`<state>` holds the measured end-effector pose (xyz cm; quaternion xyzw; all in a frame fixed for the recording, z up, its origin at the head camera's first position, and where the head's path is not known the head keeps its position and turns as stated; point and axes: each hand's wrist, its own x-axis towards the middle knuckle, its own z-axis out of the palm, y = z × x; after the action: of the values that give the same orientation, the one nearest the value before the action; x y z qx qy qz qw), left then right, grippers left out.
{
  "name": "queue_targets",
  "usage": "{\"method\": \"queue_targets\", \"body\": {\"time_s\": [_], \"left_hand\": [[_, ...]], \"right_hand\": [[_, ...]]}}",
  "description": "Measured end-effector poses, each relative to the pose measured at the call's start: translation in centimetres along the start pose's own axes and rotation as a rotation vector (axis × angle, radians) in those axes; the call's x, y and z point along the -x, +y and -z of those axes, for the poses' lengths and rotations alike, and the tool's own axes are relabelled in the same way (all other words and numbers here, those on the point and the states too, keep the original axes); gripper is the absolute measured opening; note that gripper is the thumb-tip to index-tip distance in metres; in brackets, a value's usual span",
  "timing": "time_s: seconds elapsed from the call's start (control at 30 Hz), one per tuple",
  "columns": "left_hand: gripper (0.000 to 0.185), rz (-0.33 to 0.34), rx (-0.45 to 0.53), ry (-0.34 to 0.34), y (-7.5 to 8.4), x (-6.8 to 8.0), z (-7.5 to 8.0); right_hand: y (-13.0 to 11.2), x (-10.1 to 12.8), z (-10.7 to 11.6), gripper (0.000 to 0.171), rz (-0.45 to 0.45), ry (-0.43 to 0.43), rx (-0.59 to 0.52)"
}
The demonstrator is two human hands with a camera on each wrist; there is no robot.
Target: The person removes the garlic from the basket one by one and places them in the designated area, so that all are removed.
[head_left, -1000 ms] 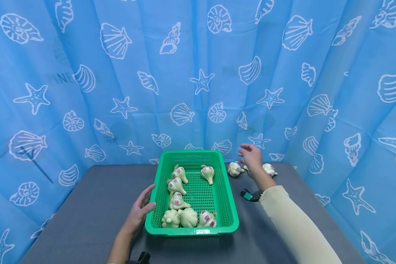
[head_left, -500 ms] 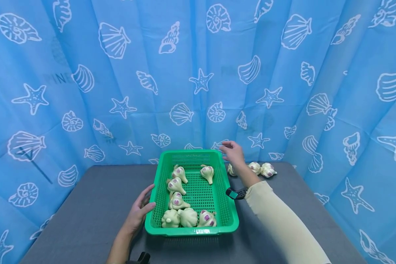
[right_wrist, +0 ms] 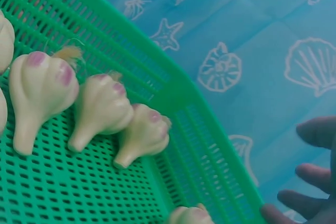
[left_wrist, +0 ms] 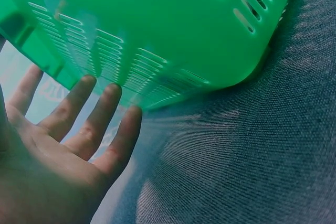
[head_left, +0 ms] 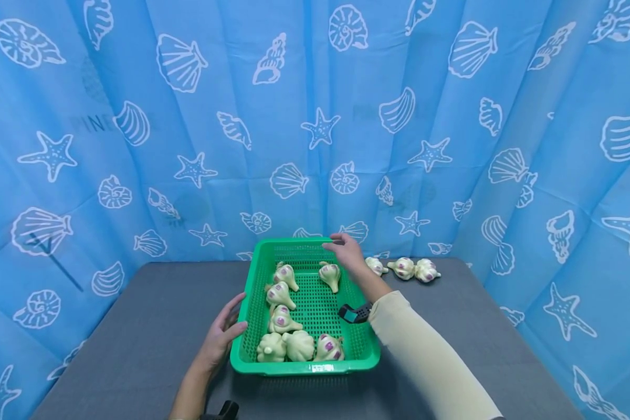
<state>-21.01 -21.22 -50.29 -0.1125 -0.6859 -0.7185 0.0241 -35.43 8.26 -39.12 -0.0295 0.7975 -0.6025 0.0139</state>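
A green plastic basket point(head_left: 305, 368) sits on the grey table with several garlic bulbs point(head_left: 281, 296) inside, most along its left side and near end. One garlic bulb point(head_left: 329, 276) lies apart toward the far right of the basket. My left hand point(head_left: 221, 335) is at the basket's left wall; in the left wrist view its fingers point(left_wrist: 100, 116) are spread, with tips right at the slotted wall. Over the far right corner of the basket is my right hand point(head_left: 348, 254). The right wrist view shows its fingers point(right_wrist: 302, 203) spread, with nothing between them, just outside the rim.
Three more garlic bulbs point(head_left: 402, 268) lie in a row on the table point(head_left: 483, 326), right of the basket near the back edge. A blue curtain point(head_left: 315, 146) with white shell prints hangs behind and along both sides of the table.
My right hand has moved left, from above the loose garlic bulbs on the table to the basket's far right corner. The left hand and the basket have stayed put.
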Motion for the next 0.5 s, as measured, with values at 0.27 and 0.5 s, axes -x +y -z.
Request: {"method": "queue_targets", "body": {"time_s": [0.27,0.5], "left_hand": [[0.063,0.013,0.013,-0.007,-0.2,0.0,0.0],[0.062,0.029,0.002,0.023,0.0,0.0,-0.1]], "right_hand": [[1.4,-0.4,-2.0,0.05,-0.029,0.018,0.215],[2.2,-0.7,-3.0,0.047,-0.049,-0.004,0.325]]}}
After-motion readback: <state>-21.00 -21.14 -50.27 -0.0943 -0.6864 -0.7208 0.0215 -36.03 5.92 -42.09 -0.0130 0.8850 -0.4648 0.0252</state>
